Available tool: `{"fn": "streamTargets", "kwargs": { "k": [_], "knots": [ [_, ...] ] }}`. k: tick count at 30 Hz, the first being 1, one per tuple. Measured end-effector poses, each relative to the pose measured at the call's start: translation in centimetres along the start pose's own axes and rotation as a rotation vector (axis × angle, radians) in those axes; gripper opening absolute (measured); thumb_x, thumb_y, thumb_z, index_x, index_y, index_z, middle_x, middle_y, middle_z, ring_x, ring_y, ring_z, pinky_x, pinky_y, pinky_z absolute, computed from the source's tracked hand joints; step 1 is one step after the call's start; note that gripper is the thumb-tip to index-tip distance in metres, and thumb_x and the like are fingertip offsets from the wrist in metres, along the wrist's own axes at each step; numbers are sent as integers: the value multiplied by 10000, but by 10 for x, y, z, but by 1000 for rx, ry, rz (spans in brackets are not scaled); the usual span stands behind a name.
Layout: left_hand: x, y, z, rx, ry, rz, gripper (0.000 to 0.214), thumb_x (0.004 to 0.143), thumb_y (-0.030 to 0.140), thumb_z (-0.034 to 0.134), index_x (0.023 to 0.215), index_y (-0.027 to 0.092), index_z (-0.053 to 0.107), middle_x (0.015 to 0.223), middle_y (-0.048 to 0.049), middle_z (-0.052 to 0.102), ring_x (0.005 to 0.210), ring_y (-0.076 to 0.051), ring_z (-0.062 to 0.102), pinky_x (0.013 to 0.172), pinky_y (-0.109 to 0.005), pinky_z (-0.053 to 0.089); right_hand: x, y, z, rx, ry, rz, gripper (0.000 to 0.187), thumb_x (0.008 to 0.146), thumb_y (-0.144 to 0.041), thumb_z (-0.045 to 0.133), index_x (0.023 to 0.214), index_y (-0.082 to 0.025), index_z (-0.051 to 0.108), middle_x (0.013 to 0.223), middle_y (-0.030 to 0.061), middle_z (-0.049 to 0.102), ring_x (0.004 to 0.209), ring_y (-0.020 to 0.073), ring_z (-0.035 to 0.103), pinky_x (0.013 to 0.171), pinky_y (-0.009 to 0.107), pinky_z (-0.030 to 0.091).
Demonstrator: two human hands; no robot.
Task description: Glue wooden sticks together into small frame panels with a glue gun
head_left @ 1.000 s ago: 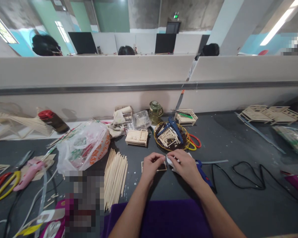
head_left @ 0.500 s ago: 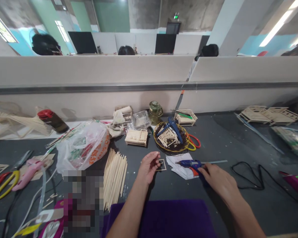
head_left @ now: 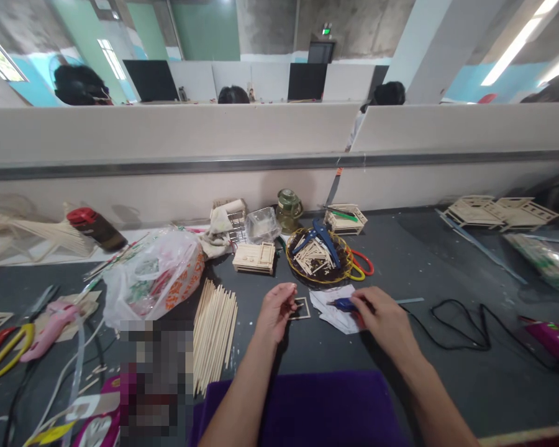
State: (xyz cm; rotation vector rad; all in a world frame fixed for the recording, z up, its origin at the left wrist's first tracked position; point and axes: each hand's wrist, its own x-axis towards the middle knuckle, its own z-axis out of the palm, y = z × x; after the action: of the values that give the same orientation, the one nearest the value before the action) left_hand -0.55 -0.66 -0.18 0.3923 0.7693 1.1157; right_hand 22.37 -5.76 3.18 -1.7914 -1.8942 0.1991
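My left hand (head_left: 276,310) is closed, thumb and fingertips pinched together, over the dark tabletop. Whatever the pinch holds is too small or hidden to name. A small rectangular frame of thin wooden sticks (head_left: 309,308) shows just beside and partly behind those fingers; I cannot tell whether they touch it. My right hand (head_left: 384,316) is wrapped round the body of a blue glue gun (head_left: 343,303), whose nozzle points left over a crumpled white paper (head_left: 326,315). Most of the gun's body and handle is hidden by the hand.
Loose wooden sticks (head_left: 214,338) lie left of my left hand. Beyond stand a wicker basket (head_left: 294,268) of stick offcuts, a small wooden model (head_left: 254,258) and a green lantern-like jar (head_left: 289,210). A plastic bag (head_left: 151,279) lies left, a black cable (head_left: 461,338) right.
My right hand has shifted left and forward along the glue gun, covering more of its body. My left hand stays by the small frame, still pinched.
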Motion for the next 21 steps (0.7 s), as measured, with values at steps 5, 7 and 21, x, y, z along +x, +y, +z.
{"fn": "streamTargets", "kwargs": {
  "k": [5,7,21],
  "knots": [
    [-2,2,2,15,8,3,271,618,310,799,752,123,656,629,28,547,511,-42,448,503,-182,363,19,-57,28,160,73,-241,275,876,-290,534,1135,-221,595,973,88,609,924,231,558,814,363,442],
    [-2,2,3,13,5,3,276,611,312,801,754,125,657,627,31,541,515,-46,451,508,-185,361,28,-70,39,146,62,-290,381,834,-278,594,1208,-218,554,999,95,590,942,244,539,813,375,442],
    [1,-1,-1,-1,10,13,253,610,284,805,761,129,675,545,55,487,488,-41,410,480,-176,330,40,-80,38,-95,-32,-353,177,914,-197,460,819,-196,609,819,56,596,817,200,469,714,327,296]
  ]
}}
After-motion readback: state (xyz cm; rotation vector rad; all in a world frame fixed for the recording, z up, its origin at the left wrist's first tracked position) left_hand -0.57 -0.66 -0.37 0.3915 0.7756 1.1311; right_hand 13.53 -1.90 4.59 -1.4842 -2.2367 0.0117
